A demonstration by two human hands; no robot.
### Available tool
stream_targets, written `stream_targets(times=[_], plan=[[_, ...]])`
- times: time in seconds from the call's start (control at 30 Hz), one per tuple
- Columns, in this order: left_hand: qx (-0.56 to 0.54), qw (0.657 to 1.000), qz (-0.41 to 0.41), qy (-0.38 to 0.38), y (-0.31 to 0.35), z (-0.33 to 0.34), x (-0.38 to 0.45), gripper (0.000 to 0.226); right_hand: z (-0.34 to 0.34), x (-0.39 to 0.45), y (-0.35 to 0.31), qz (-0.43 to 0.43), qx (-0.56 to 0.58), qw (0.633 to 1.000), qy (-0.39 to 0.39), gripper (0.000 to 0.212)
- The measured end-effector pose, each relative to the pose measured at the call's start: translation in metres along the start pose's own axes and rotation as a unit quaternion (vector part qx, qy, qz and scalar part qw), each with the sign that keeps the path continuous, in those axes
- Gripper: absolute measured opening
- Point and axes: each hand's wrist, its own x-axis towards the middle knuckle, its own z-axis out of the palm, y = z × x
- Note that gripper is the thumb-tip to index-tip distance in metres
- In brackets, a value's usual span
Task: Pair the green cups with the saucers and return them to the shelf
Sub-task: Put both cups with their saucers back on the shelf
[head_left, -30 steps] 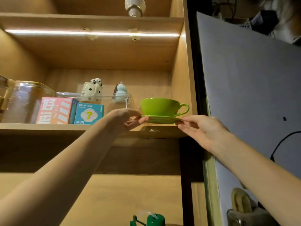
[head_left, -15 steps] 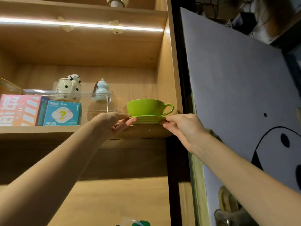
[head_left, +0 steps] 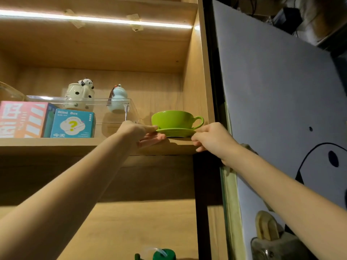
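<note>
Your left hand point(head_left: 142, 133) pinches the saucer point(head_left: 175, 131) at its 9 o'clock rim, thumb on top and fingers point(head_left: 155, 138) underneath. Your right hand point(head_left: 210, 137) pinches the 3 o'clock rim, closed down narrow on the edge. The cup point(head_left: 171, 120) sits upright on the saucer, its handle pointing to 3 o'clock, right above your right knuckles. The pair is at the front right corner of the shelf point(head_left: 75, 145); the saucer's foot looks to be on the board or just above it, and you can't tell which from this low angle.

What could go wrong, as a judgement:

- The cup only rests on the saucer. If one hand lets go first or lifts higher, the saucer tilts and the cup slides toward the low side, likely off the front edge at 6 o'clock.
- Your left fingers are under the saucer. Drag them out fast and the saucer rocks or gets pulled forward with them.
- The saucer is near the shelf's front lip. Left there, part of it may overhang.
- Push it back toward 12 o'clock crooked and the handle could knock the side wall point(head_left: 195, 91) at 3 o'clock, or the rim could bump the clear tray point(head_left: 120, 113) at 9 o'clock.
- You are looking up from below, so the contact under the saucer is hidden from you.
</note>
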Motion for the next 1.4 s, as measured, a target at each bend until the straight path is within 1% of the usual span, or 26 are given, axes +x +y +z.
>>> stream_targets(times=[0.03, 0.1, 0.13, 0.17, 0.2, 0.23, 0.27, 0.3, 0.33, 0.37, 0.4, 0.47, 0.53, 0.6, 0.73, 0.8, 0.97, 1.07, 1.23, 1.27, 1.33, 1.4], plan=[[0.008, 1.000, 0.007, -0.014, 0.002, 0.002, -0.006, 0.014, 0.000, -0.002, 0.000, -0.010, -0.029, 1.000, -0.007, 0.025], [-0.017, 0.999, 0.011, -0.031, 0.000, 0.003, -0.017, 0.018, 0.000, -0.003, 0.003, -0.028, -0.071, 0.997, -0.001, 0.028], [-0.031, 0.999, 0.020, -0.024, 0.000, 0.006, -0.023, 0.021, -0.001, -0.004, 0.005, -0.036, -0.075, 0.997, 0.006, 0.033], [-0.014, 0.999, 0.051, 0.001, -0.001, 0.007, -0.028, 0.022, -0.003, -0.006, 0.007, -0.043, -0.075, 0.996, 0.015, 0.037], [0.038, 0.993, 0.104, 0.040, -0.006, 0.007, -0.026, 0.024, -0.005, -0.008, 0.010, -0.063, -0.074, 0.995, 0.028, 0.041], [0.145, 0.968, 0.180, 0.097, -0.011, 0.005, -0.027, 0.028, -0.007, -0.011, 0.012, -0.092, -0.087, 0.991, 0.042, 0.043], [0.277, 0.908, 0.276, 0.147, -0.019, 0.002, -0.029, 0.032, -0.008, -0.014, 0.014, -0.126, -0.107, 0.985, 0.050, 0.044], [0.392, 0.833, 0.348, 0.180, -0.026, 0.000, -0.034, 0.036, -0.009, -0.017, 0.016, -0.156, -0.134, 0.977, 0.049, 0.045], [0.466, 0.775, 0.381, 0.194, -0.033, -0.002, -0.037, 0.042, -0.007, -0.020, 0.018, -0.178, -0.164, 0.970, 0.039, 0.047], [0.513, 0.749, 0.377, 0.184, -0.038, -0.003, -0.038, 0.053, -0.005, -0.022, 0.020, -0.189, -0.191, 0.963, 0.022, 0.049], [0.540, 0.739, 0.366, 0.166, -0.043, -0.004, -0.038, 0.065, -0.001, -0.023, 0.023, -0.190, -0.212, 0.959, 0.000, 0.052], [0.559, 0.738, 0.353, 0.134, -0.051, -0.005, -0.037, 0.080, 0.005, -0.023, 0.028, -0.186, -0.247, 0.951, -0.028, 0.057], [0.560, 0.739, 0.354, 0.122, -0.055, -0.006, -0.034, 0.086, 0.009, -0.022, 0.032, -0.185, -0.259, 0.948, -0.031, 0.060], [0.569, 0.733, 0.354, 0.120, -0.055, -0.005, -0.031, 0.089, 0.011, -0.019, 0.034, -0.175, -0.260, 0.949, -0.032, 0.061], [0.609, 0.700, 0.354, 0.117, -0.052, -0.005, -0.028, 0.091, 0.013, -0.016, 0.035, -0.160, -0.248, 0.955, -0.032, 0.060], [0.617, 0.691, 0.359, 0.114, -0.050, -0.006, -0.028, 0.091, 0.014, -0.016, 0.035, -0.155, -0.248, 0.956, -0.029, 0.059], [0.622, 0.688, 0.357, 0.109, -0.049, -0.005, -0.029, 0.092, 0.013, -0.014, 0.036, -0.151, -0.266, 0.952, -0.023, 0.057], [0.640, 0.683, 0.342, 0.088, -0.048, -0.007, -0.030, 0.093, 0.011, -0.014, 0.034, -0.146, -0.264, 0.953, -0.029, 0.057], [0.673, 0.694, 0.255, -0.005, -0.037, -0.011, -0.036, 0.087, 0.008, -0.020, 0.028, -0.129, -0.297, 0.944, -0.068, 0.063], [0.668, 0.704, 0.237, -0.025, -0.033, -0.012, -0.040, 0.085, 0.007, -0.023, 0.024, -0.120, -0.298, 0.944, -0.077, 0.064], [0.634, 0.744, 0.204, -0.056, -0.021, -0.015, -0.050, 0.081, 0.001, -0.030, 0.016, -0.098, -0.289, 0.948, -0.094, 0.066], [0.567, 0.799, 0.186, -0.073, -0.011, -0.019, -0.062, 0.074, -0.006, -0.038, 0.010, -0.072, -0.243, 0.961, -0.110, 0.065]])
